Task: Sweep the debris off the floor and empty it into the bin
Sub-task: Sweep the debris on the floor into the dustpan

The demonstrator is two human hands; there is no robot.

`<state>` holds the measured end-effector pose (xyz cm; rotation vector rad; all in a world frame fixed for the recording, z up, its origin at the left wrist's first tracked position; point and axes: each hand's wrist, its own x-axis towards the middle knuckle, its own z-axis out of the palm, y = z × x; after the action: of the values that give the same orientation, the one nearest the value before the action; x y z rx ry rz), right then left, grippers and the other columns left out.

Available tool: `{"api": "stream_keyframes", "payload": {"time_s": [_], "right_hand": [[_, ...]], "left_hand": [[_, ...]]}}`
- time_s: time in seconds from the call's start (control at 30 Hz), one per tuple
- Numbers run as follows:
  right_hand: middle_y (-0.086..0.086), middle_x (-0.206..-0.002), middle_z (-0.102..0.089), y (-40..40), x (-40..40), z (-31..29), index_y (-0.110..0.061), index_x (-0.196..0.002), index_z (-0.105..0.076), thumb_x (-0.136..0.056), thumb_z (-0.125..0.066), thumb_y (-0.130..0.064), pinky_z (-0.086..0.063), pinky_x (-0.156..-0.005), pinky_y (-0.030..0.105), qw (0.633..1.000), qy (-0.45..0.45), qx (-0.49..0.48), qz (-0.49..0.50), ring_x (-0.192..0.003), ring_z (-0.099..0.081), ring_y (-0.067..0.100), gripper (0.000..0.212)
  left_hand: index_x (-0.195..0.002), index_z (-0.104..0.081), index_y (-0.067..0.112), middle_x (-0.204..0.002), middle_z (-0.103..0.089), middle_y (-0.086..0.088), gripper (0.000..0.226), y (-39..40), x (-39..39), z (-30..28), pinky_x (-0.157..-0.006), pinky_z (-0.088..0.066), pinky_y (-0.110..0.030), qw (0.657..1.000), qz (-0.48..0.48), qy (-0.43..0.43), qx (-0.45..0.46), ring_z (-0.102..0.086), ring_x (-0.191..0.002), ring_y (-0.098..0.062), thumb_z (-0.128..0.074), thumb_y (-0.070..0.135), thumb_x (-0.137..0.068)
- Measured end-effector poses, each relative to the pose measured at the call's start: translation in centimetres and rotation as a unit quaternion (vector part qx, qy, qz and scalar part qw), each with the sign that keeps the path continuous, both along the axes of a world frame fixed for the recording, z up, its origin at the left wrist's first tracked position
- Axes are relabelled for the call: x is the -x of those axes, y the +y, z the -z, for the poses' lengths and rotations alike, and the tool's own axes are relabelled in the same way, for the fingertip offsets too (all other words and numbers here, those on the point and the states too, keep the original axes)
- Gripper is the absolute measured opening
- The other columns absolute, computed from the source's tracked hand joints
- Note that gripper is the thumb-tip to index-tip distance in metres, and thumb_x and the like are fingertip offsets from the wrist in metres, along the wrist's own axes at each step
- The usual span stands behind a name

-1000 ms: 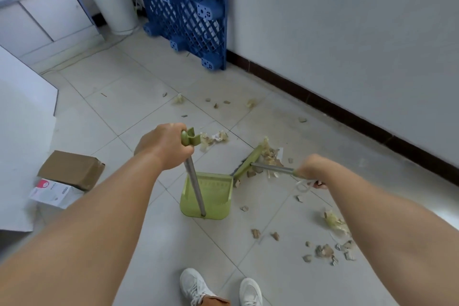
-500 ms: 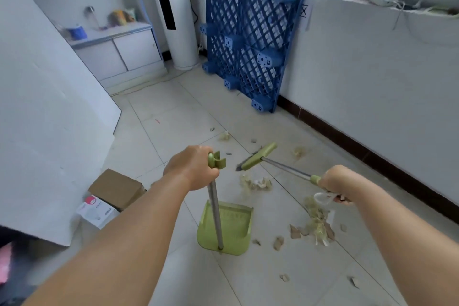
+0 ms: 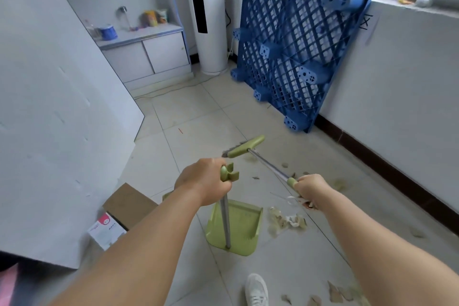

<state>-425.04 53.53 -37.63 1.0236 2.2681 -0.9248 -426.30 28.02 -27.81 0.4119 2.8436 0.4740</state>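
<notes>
Cardboard box (image 3: 129, 204) lies on the tiled floor (image 3: 188, 112) far to the left of the fingers, with a white and pink carton (image 3: 106, 230) touching its near side, both against a big white board (image 3: 57, 117). Next comes the left hand (image 3: 203, 181), its fingers curled tight around the green top of the dustpan handle (image 3: 225, 221), a grey pole that runs down from the fist to the green dustpan (image 3: 238, 228) sitting on the floor below the fingers. Just right of the dustpan's open mouth lies a small heap of debris (image 3: 285, 222), pale and brown scraps, close to the pan but outside it. Beyond the left fingers the green broom head (image 3: 244, 146) is tilted; whether its bristles touch the tiles cannot be told. Its metal shaft slants back to the right hand (image 3: 311, 187), whose fingers are wrapped around the green end of the broom. More scraps are scattered past the right fingers toward the dark skirting, and others lie near the bottom right edge. A white shoe (image 3: 257, 289) shows below the dustpan. Behind it all a blue pallet (image 3: 298, 49) leans against the wall.
</notes>
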Motion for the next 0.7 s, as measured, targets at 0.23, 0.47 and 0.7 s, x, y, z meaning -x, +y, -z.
{"api": "stream_keyframes", "payload": {"time_s": [0.23,0.47,0.7], "right_hand": [[0.008,-0.074,-0.056,0.4,16.4,4.8,-0.005,-0.107,-0.060,-0.098,-0.042,-0.034,-0.038,-0.046,0.020,0.998,-0.030,0.049,0.024,-0.053,-0.046,0.020,0.036],[0.004,-0.064,-0.048,1.2,27.1,9.1,-0.009,-0.071,-0.044,-0.100,-0.038,-0.027,-0.042,-0.058,0.026,0.997,-0.058,0.016,-0.047,-0.057,-0.046,0.019,0.035],[0.011,-0.066,-0.048,4.0,26.5,11.4,-0.008,-0.073,-0.045,-0.097,-0.039,-0.017,-0.043,-0.061,0.031,0.993,-0.101,-0.010,-0.059,-0.059,-0.046,0.024,0.027]], "left_hand": [[-0.077,-0.052,0.030,-0.078,-0.060,0.006,0.012,1.8,11.8,2.0,-0.060,-0.043,-0.027,0.998,-0.042,-0.041,0.012,-0.061,-0.077,-0.024,-0.061,0.037,-0.082],[-0.085,-0.057,0.027,-0.079,-0.061,0.005,0.011,4.1,19.4,4.1,-0.062,-0.049,-0.028,0.997,-0.042,-0.060,0.024,-0.061,-0.076,-0.024,-0.061,0.036,-0.083],[-0.086,-0.057,0.028,-0.081,-0.061,0.006,0.011,5.5,21.6,6.1,-0.063,-0.049,-0.029,0.997,-0.039,-0.069,0.023,-0.060,-0.077,-0.023,-0.062,0.038,-0.083]]}}
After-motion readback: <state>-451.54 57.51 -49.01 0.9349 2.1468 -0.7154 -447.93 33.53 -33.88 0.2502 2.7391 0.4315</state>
